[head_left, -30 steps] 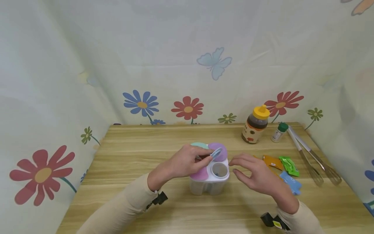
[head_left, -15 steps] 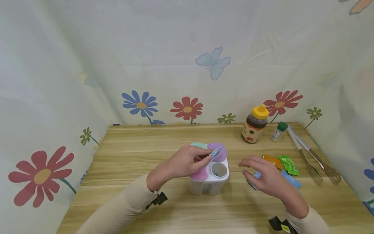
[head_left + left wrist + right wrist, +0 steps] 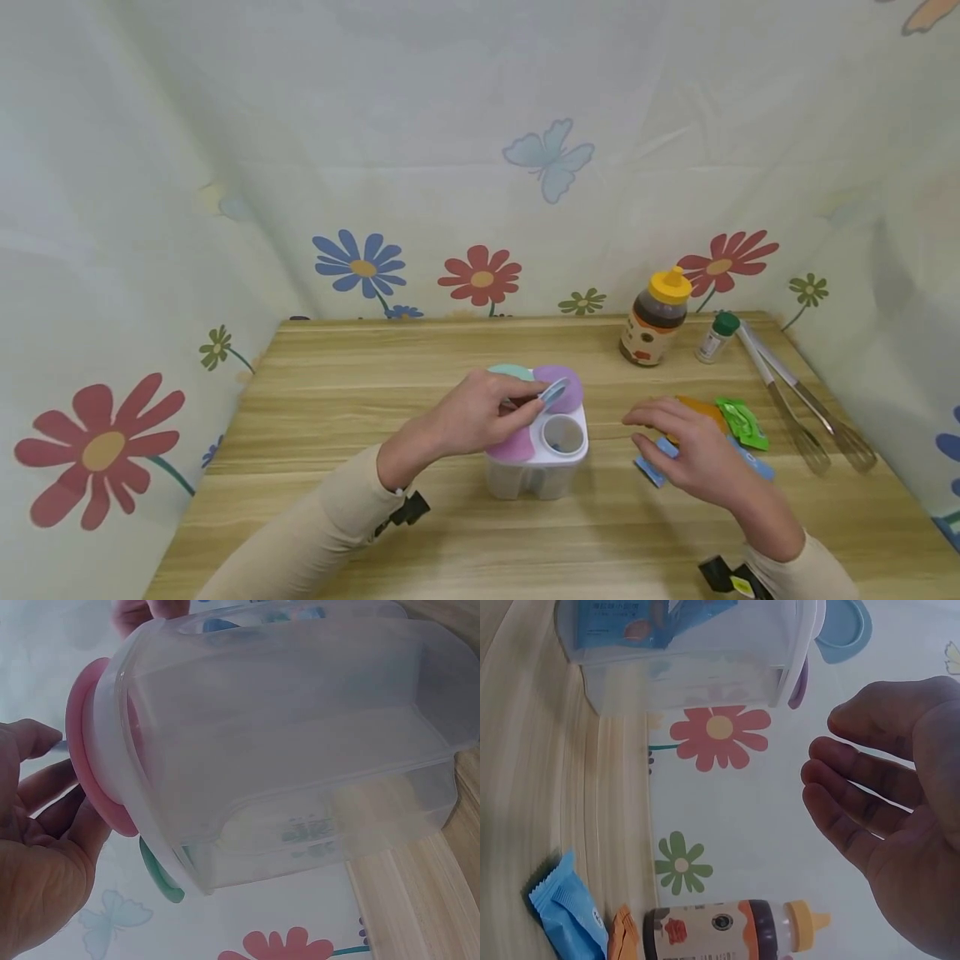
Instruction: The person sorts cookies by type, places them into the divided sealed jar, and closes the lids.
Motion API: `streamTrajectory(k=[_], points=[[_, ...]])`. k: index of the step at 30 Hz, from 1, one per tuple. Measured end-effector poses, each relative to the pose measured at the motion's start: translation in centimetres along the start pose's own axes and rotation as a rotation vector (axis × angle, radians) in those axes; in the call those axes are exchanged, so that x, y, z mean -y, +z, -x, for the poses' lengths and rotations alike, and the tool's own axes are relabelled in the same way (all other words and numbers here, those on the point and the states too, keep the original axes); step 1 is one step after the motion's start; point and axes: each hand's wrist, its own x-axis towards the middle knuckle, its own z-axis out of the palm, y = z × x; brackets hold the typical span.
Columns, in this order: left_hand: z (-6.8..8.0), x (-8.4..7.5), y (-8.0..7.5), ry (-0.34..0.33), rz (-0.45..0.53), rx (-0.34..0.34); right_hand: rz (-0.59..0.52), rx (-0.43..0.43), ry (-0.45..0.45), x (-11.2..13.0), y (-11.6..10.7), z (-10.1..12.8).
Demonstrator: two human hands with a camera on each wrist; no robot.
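Observation:
A clear plastic box (image 3: pixel 517 482) with a white top and several coloured round lids stands mid-table. My left hand (image 3: pixel 483 412) pinches its raised light blue lid (image 3: pixel 555 392) between thumb and fingers, over the purple lid (image 3: pixel 567 379). Below that, the front right round opening (image 3: pixel 564 435) is uncovered. A blue packet (image 3: pixel 622 622) shows through the box wall in the right wrist view. My right hand (image 3: pixel 690 454) hovers right of the box with relaxed fingers, holding nothing. Beneath it lie a blue packet (image 3: pixel 649 471) and an orange packet (image 3: pixel 701 410), both partly hidden.
Beyond the right hand lie a green packet (image 3: pixel 742 425) and another blue packet (image 3: pixel 753 460). A jar with a yellow spout cap (image 3: pixel 652 321) and a small green-capped shaker (image 3: pixel 717 337) stand at the back. Two metal whisks (image 3: pixel 798 400) lie along the right side.
My right hand has moved away from the box's opening to the right, over the packets, baring part of a blue one. The left hand keeps the lid raised in the same spot.

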Motion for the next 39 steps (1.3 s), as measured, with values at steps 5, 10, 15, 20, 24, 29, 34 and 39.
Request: streamTrajectory(k=[5, 10, 15, 20, 24, 29, 34, 39], points=[[0.0, 0.0, 0.0, 0.004, -0.010, -0.005, 0.028, -0.003, 0.033, -0.3, -0.1, 0.3], [0.0, 0.1, 0.0, 0.013, -0.017, -0.007, 0.043, -0.011, 0.070, -0.4, -0.3, 0.6], [0.1, 0.2, 0.0, 0.005, -0.010, -0.005, 0.055, -0.013, 0.085, -0.7, -0.4, 0.9], [0.0, 0.2, 0.0, 0.006, -0.007, -0.007, 0.084, 0.001, 0.140, -0.8, -0.6, 1.4], [0.0, 0.1, 0.0, 0.011, -0.012, -0.009, 0.100, 0.012, 0.174, -1.0, -0.6, 2.1], [0.0, -0.1, 0.0, 0.003, -0.015, -0.007, 0.113, 0.019, 0.210, -1.3, -0.9, 3.1], [0.0, -0.1, 0.0, -0.014, -0.006, 0.000, 0.131, 0.050, 0.259, -1.5, -1.2, 3.7], [0.0, -0.1, 0.0, -0.022, 0.002, 0.008, 0.130, 0.078, 0.296, -1.5, -1.0, 4.2]])
